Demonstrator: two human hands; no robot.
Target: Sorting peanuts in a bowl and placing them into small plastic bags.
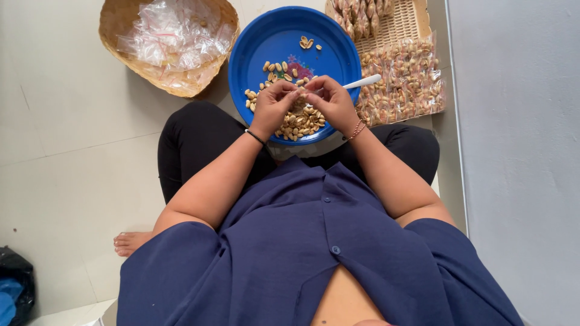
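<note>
Peanuts [297, 122] lie heaped on the near part of the blue plate [278, 36]. Above them the left hand [273, 105] and right hand [332, 102] meet, fingertips pinched narrow on something too small to tell. Working low over the plate would likely catch any spills.

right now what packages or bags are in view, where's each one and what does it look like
Empty clear plastic bags: heaped in the round woven basket, top left.
Filled clear peanut packets: flat rows right of the blue plate.
More filled packets: on the woven tray, top right.
Dark bag: bottom left, crumpled.
</note>
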